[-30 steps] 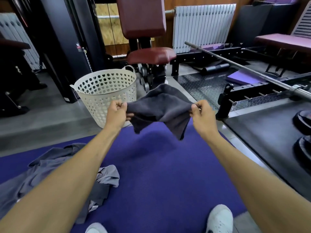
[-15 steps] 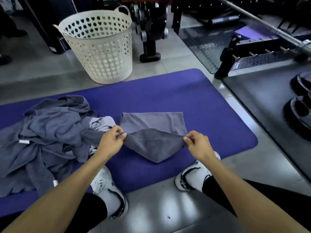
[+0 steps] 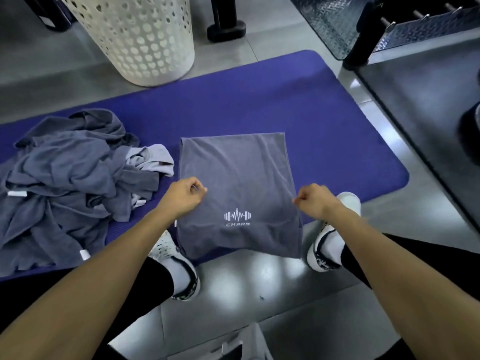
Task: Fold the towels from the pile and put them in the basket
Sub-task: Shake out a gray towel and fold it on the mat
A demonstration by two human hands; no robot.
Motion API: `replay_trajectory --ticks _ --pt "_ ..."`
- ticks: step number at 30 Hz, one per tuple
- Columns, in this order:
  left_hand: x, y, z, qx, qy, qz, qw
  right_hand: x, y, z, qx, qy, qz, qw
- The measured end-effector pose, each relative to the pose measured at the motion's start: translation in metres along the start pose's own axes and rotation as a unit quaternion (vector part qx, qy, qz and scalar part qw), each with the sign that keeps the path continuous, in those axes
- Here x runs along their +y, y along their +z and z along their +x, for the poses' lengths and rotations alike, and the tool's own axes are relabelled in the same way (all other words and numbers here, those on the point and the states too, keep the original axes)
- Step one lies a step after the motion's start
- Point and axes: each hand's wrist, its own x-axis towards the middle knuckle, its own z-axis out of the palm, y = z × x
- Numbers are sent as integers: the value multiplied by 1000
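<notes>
Mid-frame, grey towel (image 3: 239, 188) lies flat on the purple mat (image 3: 324, 120), logo up, near edge hanging off onto the floor. Left hand (image 3: 183, 197) and right hand (image 3: 315, 201) each pinch a side edge, fingers curled. Unfolded pile (image 3: 67, 183) at left; white basket (image 3: 140, 35) upper left, beyond the mat.

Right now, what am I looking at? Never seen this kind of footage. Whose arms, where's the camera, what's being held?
No machine here: a person wears a wide-angle camera on the head, looking down at their own bare arms. The left hand and right hand each pinch a side edge of a grey towel with a printed logo, spread over a purple mat, its near end reaching the floor. A rumpled pile of grey towels lies on the mat to the left. A white perforated basket stands beyond the mat. White shoes show beside the towel.
</notes>
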Motion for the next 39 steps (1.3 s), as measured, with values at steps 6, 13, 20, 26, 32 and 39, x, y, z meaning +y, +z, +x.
replay_trajectory --ticks 6,13,20,26,32,39 --pt "34 57 97 -79 41 71 994 6 -22 79 12 11 100 995" --pt "48 119 235 -154 109 223 956 13 -22 190 46 45 125 990" --pt "28 122 266 -129 139 262 946 4 -20 298 91 14 211 973" --pt "9 112 295 -121 197 152 961 12 -19 339 85 -25 197 976" --pt "0 120 291 -99 219 174 955 10 -26 344 140 37 207 968" --pt "-5 95 281 -87 217 113 966 -43 -9 323 218 -73 173 958"
